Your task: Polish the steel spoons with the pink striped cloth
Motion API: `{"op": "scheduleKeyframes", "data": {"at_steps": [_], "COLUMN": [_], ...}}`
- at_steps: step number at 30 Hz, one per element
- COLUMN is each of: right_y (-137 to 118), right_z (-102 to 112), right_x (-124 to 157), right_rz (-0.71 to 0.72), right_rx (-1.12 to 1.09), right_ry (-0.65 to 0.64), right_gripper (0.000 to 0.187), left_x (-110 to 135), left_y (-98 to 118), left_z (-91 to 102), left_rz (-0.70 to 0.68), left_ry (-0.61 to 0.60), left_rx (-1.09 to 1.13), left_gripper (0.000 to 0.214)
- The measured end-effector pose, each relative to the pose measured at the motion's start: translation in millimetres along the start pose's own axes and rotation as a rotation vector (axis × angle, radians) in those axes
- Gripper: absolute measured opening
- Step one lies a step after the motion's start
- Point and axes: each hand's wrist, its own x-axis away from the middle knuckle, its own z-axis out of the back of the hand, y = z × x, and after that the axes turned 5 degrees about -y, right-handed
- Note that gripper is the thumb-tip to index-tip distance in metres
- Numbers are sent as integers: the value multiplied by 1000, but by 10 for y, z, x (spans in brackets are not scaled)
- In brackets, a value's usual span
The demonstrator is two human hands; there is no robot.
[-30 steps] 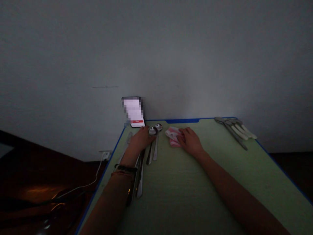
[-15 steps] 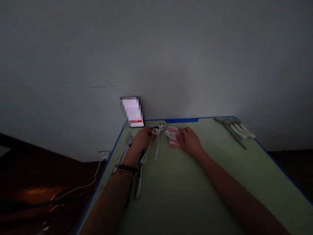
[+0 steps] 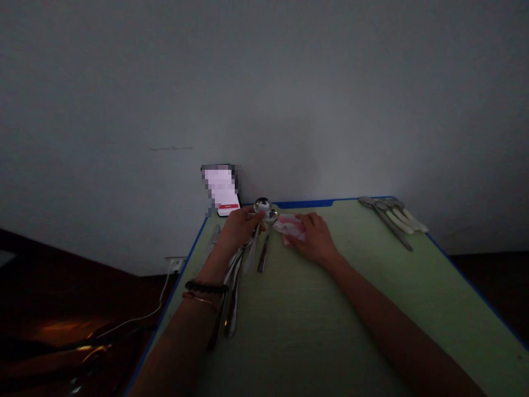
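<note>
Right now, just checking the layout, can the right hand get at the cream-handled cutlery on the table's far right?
Probably yes: the right hand rests on the pink cloth, and only green tabletop lies between it and the cream-handled cutlery.

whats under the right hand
A crumpled pink and white cloth lies under the right hand, on the green table top; the part beneath the palm is covered, so it cannot be seen.

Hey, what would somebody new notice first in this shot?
The glowing, blurred screen of what looks like a phone catches the eye first, standing at the far left corner of the green table. Just right of it, the left hand holds up two shiny steel spoons, while the right hand rests on a pink cloth.
</note>
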Motion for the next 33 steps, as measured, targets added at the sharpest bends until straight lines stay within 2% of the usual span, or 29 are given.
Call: {"op": "scheduleKeyframes", "data": {"at_steps": [3,6,8,11,12,14,17,20,23,27,30,33], "right_y": [43,161,256,384,415,457,484,494,501,518,538,540], "right_z": [-24,-16,3,21,22,24,61,152,232,274,300,320], "right_x": [-16,-59,-96,-150,-168,-201,-243,-266,-262,-229,-203,-188], "right_rz": [21,-80,-203,-340,-359,-375,-381,-428,-482,-539,-534,-503], "right_rx": [1,-188,-392,-770,-886,-1035,-1191,-1413,-1524,-1689,-1881,-2061], "right_ry": [-44,-21,69,283,331,371,332,205,69,-85,-64,-40], "right_gripper": [33,24,27,31,30,32,32,29,29,28,28,26], "left_x": [53,99,139,209,231,267,299,309,303,261,230,233], "left_y": [102,167,224,335,368,408,388,314,263,259,267,265], "left_z": [-43,-192,-371,-701,-804,-972,-1114,-1172,-1205,-1245,-1270,-1286], "left_rz": [12,7,2,112,127,139,143,169,162,176,189,100], "left_ry": [-45,-101,-145,-276,-299,-319,-288,-248,-222,-188,-188,-230], "left_rx": [150,360,638,1114,1149,1176,1213,1122,1011,1113,1189,1128], "left_gripper": [27,22,19,16,13,11,17,17,26,29,26,31]}}
